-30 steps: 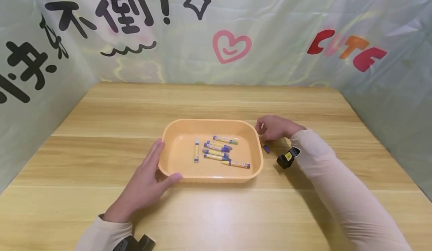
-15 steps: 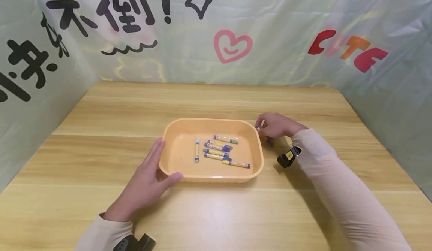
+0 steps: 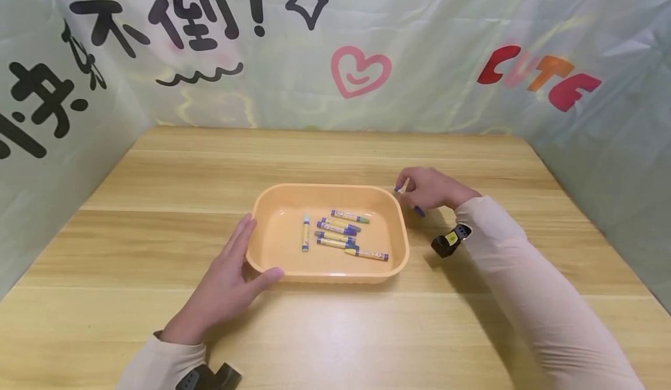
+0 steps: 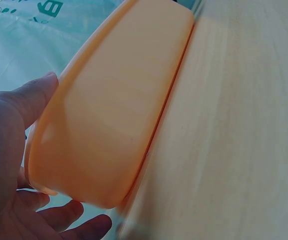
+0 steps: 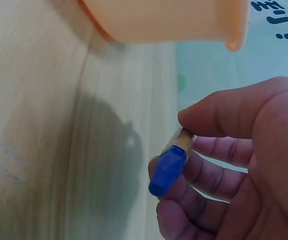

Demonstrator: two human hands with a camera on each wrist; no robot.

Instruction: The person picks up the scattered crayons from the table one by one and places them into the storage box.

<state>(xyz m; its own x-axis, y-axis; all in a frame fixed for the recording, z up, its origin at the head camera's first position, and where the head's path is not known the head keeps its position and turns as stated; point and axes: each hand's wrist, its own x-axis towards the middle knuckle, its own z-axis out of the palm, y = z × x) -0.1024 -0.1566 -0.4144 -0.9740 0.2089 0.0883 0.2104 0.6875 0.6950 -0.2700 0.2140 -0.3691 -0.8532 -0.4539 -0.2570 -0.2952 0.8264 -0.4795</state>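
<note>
A peach-coloured plastic tray (image 3: 327,275) sits on the wooden table with several crayons inside, their wrappers yellow with blue bands. My left hand (image 3: 228,285) rests at its front left corner, thumb on the front rim and fingers along the left side. In the left wrist view the thumb (image 4: 41,95) lies against the rim and the fingers spread loosely below. Beyond the tray's right end, my right hand (image 3: 432,189) pinches a blue crayon (image 5: 168,172) between thumb and fingers. Its blue tip (image 3: 419,211) shows below the hand; the middle is hidden by fingers.
The wooden table (image 3: 335,337) extends around the tray on all sides. A pale printed curtain (image 3: 419,23) stands along the back and both sides. Faint blue marks (image 5: 4,162) lie on the table surface in the right wrist view.
My right hand has risen slightly in the head view, away from the tray's right rim, carrying the blue crayon along. My left hand and the tray have stayed put.
</note>
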